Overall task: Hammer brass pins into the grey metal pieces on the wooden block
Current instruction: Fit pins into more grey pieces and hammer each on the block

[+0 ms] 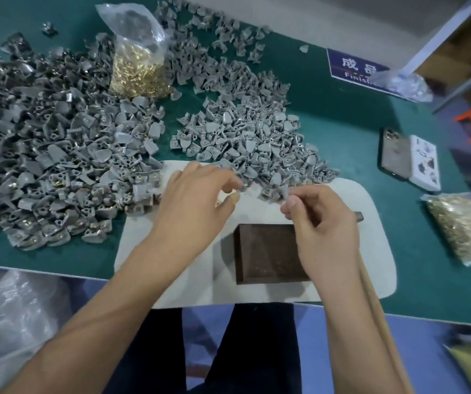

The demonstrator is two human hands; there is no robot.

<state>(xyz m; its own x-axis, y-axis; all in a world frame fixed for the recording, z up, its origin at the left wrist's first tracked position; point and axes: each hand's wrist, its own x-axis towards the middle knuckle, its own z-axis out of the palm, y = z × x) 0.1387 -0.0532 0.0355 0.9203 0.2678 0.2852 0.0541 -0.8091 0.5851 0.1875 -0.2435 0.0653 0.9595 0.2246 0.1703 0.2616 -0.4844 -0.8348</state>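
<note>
Left hand [197, 194] reaching into grey pieces [245, 143], fingertips closing, catch unclear. Right hand [322, 220] pinching small grey piece, hammer handle [382, 314] under palm. Wooden block [268, 254] bare below grips. Pieces look light, rigid, slippery: pinch flat flanks.

green table [328, 109] | grey pieces [58, 155] heaped | white mat [370, 223] | bagged pins [139, 72] | phone [393, 155], probably

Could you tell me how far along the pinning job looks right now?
Done: the left pile shows brass in many pieces. In hand: both hands, left and right, pick at the right pile; the block is bare. Left: that pile, with no brass visible.
</note>
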